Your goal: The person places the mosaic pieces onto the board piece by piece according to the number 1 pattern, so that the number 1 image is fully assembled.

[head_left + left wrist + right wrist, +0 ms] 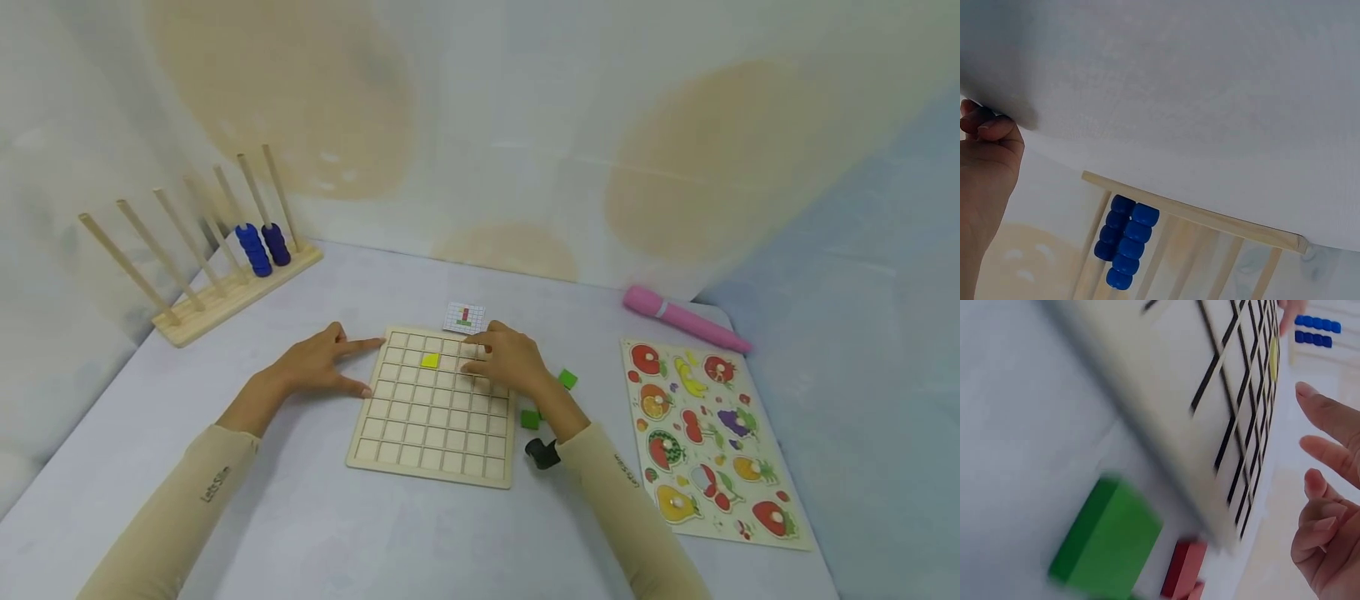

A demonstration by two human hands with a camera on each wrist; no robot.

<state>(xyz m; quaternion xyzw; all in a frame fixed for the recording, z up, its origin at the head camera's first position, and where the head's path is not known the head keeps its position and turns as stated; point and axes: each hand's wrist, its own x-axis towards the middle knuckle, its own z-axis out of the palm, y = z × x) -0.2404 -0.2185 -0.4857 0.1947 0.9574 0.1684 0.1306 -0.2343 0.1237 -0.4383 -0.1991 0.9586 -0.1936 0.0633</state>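
Observation:
A square wooden grid board (431, 433) lies on the table with a yellow tile (430, 360) in one of its upper cells. My left hand (322, 360) is at the board's left side, its index finger and thumb stretched to the edge and its other fingers curled in. Over the upper right cells hovers my right hand (510, 358), thumb and index finger apart. Nothing shows between the right fingers (1329, 419) in the right wrist view. A small card (464, 317) with a red and green grid pattern lies just beyond the board.
Green blocks (530, 419) and red blocks (1184, 567) lie by the board's right edge, near a small black object (542, 454). A wooden bead rack (240, 292) stands back left. Rightward are a fruit puzzle board (705, 442) and a pink stick-like object (686, 319).

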